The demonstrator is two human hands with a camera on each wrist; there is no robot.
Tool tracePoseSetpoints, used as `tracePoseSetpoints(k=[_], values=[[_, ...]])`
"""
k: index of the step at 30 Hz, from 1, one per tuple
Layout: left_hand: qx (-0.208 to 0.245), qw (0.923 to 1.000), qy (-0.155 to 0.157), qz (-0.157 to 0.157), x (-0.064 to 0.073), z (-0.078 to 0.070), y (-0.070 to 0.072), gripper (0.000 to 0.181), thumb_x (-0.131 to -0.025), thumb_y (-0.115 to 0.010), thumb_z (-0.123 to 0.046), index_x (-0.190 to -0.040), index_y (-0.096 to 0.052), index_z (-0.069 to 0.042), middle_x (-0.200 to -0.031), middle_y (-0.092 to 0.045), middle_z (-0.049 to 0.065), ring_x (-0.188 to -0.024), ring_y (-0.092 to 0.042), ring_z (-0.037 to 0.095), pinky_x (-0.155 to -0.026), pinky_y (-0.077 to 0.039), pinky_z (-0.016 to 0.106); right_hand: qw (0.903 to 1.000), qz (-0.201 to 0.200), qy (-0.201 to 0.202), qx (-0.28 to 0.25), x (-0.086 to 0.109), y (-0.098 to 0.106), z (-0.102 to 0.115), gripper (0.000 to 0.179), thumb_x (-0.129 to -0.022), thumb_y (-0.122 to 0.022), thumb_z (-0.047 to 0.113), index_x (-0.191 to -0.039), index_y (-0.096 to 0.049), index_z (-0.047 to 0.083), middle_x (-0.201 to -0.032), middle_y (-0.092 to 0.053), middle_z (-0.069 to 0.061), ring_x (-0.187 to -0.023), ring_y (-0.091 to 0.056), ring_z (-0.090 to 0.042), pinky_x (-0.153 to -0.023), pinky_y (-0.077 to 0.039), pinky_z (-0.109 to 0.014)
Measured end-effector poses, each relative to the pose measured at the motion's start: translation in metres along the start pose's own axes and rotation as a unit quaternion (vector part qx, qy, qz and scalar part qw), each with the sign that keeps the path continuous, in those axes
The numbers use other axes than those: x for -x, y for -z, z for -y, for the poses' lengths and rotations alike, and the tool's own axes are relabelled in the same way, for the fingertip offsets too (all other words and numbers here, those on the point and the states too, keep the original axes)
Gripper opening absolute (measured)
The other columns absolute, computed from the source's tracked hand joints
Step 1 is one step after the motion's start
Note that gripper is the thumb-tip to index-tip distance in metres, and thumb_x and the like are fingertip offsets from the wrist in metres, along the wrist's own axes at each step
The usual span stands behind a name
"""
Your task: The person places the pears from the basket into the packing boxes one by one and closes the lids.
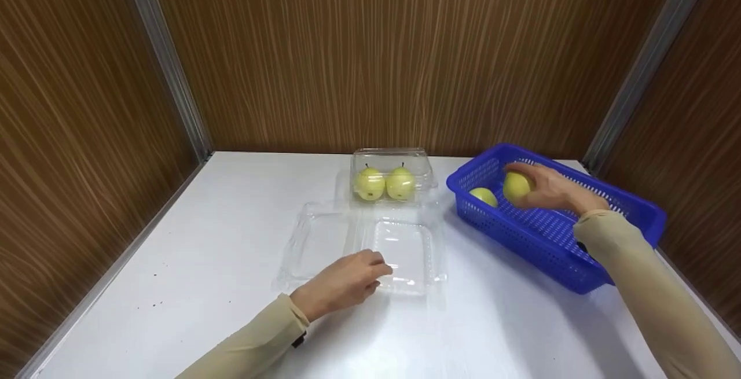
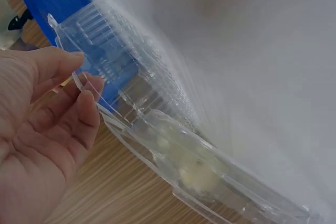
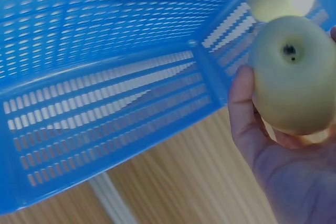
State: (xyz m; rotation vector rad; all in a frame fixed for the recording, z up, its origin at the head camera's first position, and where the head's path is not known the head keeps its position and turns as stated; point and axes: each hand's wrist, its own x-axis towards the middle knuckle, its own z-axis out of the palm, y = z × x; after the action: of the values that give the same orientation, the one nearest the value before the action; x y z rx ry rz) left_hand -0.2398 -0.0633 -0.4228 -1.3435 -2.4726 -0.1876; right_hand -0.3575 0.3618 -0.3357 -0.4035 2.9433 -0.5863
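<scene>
My right hand (image 1: 553, 188) grips a yellow-green pear (image 1: 516, 187) over the blue basket (image 1: 521, 231), thumb and fingers around its sides. Close by it in the basket lies another pear (image 1: 483, 196), also visible in the right wrist view. My left hand (image 1: 347, 280) is at the near edge of an open clear plastic clamshell container (image 1: 324, 240), which lies flat on the table. In the left wrist view its thumb and fingertips pinch the container's thin rim (image 2: 77, 81).
Behind the open container stands a second clear clamshell box (image 1: 391, 159), its lid over two pears (image 1: 370, 184). The white table (image 1: 202, 240) is bounded by wood-grain panels (image 1: 324, 66) at the back and sides. The basket sits at a slant near the right panel.
</scene>
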Motion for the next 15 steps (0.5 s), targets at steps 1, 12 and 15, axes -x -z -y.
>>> tracePoseSetpoints(k=[1, 12, 15], values=[[0.001, 1.0, 0.005, -0.009, 0.001, 0.002, 0.001, 0.024, -0.085, -0.071, -0.004, -0.108, -0.07, -0.011, -0.103, -0.067, 0.003, -0.096, -0.063, 0.017, -0.084, -0.053, 0.025, 1.0, -0.007, 0.004, -0.003, 0.001, 0.001, 0.003, 0.081, -0.082, -0.073, 0.03, -0.152, -0.032, 0.023, -0.151, -0.033, -0.023, -0.127, -0.038, -0.045, -0.092, -0.043, -0.065], [0.04, 0.9966, 0.064, -0.035, 0.01, 0.011, 0.003, 0.013, -0.085, -0.076, -0.017, -0.093, -0.072, -0.009, -0.097, -0.058, 0.005, -0.089, -0.053, 0.019, -0.076, -0.05, 0.028, 0.9955, -0.058, 0.071, -0.024, 0.01, -0.007, 0.035, 0.069, -0.083, -0.074, 0.026, -0.146, -0.045, 0.03, -0.133, -0.047, -0.012, -0.115, -0.046, -0.034, -0.087, -0.047, -0.054], [0.052, 0.9957, 0.069, -0.034, 0.011, 0.012, 0.004, 0.014, -0.086, -0.075, -0.014, -0.096, -0.072, -0.006, -0.099, -0.058, 0.008, -0.091, -0.054, 0.021, -0.081, -0.051, 0.03, 0.9947, -0.055, 0.085, -0.015, 0.011, -0.008, 0.047, 0.067, -0.084, -0.073, 0.029, -0.144, -0.046, 0.031, -0.134, -0.048, -0.01, -0.115, -0.046, -0.033, -0.087, -0.047, -0.053]])
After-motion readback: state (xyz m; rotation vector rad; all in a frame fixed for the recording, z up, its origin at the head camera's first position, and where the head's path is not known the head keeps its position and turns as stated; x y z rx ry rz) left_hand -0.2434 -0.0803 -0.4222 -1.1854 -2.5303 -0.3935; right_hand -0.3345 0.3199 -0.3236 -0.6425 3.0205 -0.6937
